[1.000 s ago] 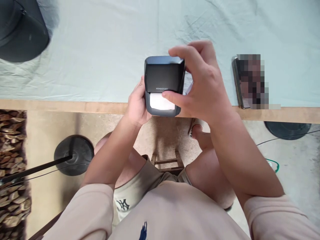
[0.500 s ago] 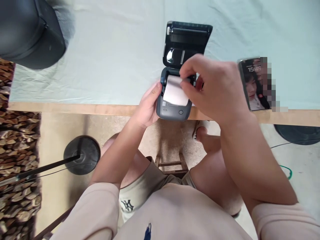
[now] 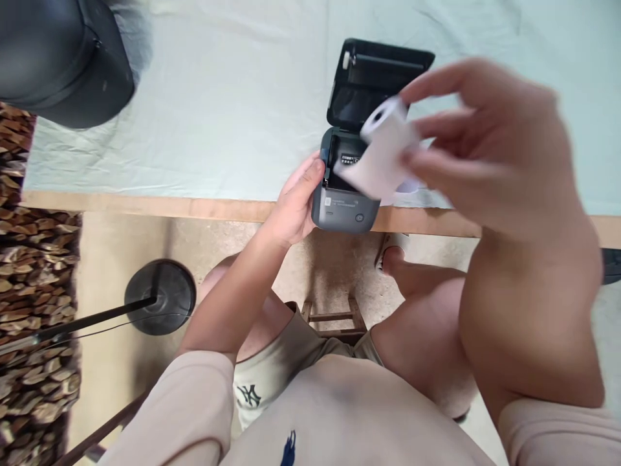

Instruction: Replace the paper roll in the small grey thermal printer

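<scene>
A small dark grey printer [image 3: 345, 210] sits at the table's front edge with its lid [image 3: 378, 84] swung open and back. My left hand [image 3: 295, 207] grips the printer's left side. My right hand [image 3: 490, 149] is raised above and right of the printer, blurred, and pinches a white paper roll [image 3: 383, 152] with a loose strip hanging toward the open compartment. The compartment now looks bare inside.
A pale green cloth [image 3: 218, 103] covers the wooden table [image 3: 194, 208]. A black rounded object [image 3: 63, 58] rests at the back left. Below are a black round stand base [image 3: 160, 296], stacked firewood [image 3: 33, 291] at left and a wooden stool [image 3: 332, 320] under my knees.
The lid went from closed to fully open. My right hand lifted the paper roll out of the compartment and up to the right, and now hides the phone.
</scene>
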{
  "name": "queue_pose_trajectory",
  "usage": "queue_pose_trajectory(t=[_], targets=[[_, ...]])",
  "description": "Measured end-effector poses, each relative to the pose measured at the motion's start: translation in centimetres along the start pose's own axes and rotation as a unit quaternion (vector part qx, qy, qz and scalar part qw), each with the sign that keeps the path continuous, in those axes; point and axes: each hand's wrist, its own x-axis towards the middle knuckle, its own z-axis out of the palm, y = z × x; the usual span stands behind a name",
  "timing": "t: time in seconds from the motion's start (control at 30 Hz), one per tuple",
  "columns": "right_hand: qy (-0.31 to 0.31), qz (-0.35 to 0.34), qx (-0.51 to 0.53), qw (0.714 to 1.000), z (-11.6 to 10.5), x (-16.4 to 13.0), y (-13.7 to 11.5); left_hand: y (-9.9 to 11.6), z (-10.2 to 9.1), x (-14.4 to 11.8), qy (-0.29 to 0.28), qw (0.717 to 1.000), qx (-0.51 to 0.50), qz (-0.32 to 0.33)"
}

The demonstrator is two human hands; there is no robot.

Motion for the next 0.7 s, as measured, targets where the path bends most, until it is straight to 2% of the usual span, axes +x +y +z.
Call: queue_pose_trajectory(t=[0.1,0.17,0.23,0.3,0.47,0.6,0.67,0.7], targets=[[0.130,0.066,0.105,0.984,-0.7,1.1,4.0,0.2,0.2,0.2,0.037,0.999,-0.008,-0.020],[0.147,0.104,0.143,0.973,-0.4,1.7,7.3,0.3,0.4,0.2,0.058,0.998,-0.021,-0.026],[0.178,0.092,0.124,0.972,0.1,1.7,9.8,0.5,0.6,0.2,0.070,0.996,-0.038,-0.032],[0.196,0.075,0.094,0.973,0.5,1.1,11.2,0.7,0.9,0.2,0.077,0.995,-0.053,-0.041],[0.137,0.038,-0.049,0.989,0.1,-0.7,11.4,0.8,1.2,0.2,0.068,0.994,-0.068,-0.044],[0.071,0.050,-0.167,0.982,-0.5,-1.5,11.3,0.5,0.7,0.5,0.054,0.996,-0.056,-0.039],[0.085,0.026,-0.188,0.978,-0.6,-2.0,10.6,0.3,0.4,0.6,0.044,0.997,-0.048,-0.030],[0.113,0.000,-0.183,0.977,-0.5,-2.4,10.1,0.2,0.2,0.6,0.037,0.998,-0.044,-0.023]])
